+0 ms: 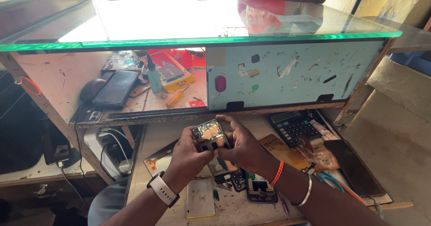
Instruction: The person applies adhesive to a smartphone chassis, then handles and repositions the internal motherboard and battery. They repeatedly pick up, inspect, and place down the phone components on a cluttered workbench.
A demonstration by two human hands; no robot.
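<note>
Left hand [186, 156] and right hand [242, 147] both clamped on an opened phone [209, 135], circuit side up. Below it, on the wooden bench [148, 163]: battery [200, 198], calculator [294, 126] well right

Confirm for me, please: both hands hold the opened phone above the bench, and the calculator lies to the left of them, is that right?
Not quite. The head view shows the left hand and right hand holding the opened phone, but the calculator lies to their right, not their left.

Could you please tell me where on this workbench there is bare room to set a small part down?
Bare wood shows left of the left hand, beside the metal plate. It is crowded right of the right hand, around the calculator, and below the opened phone.
</note>
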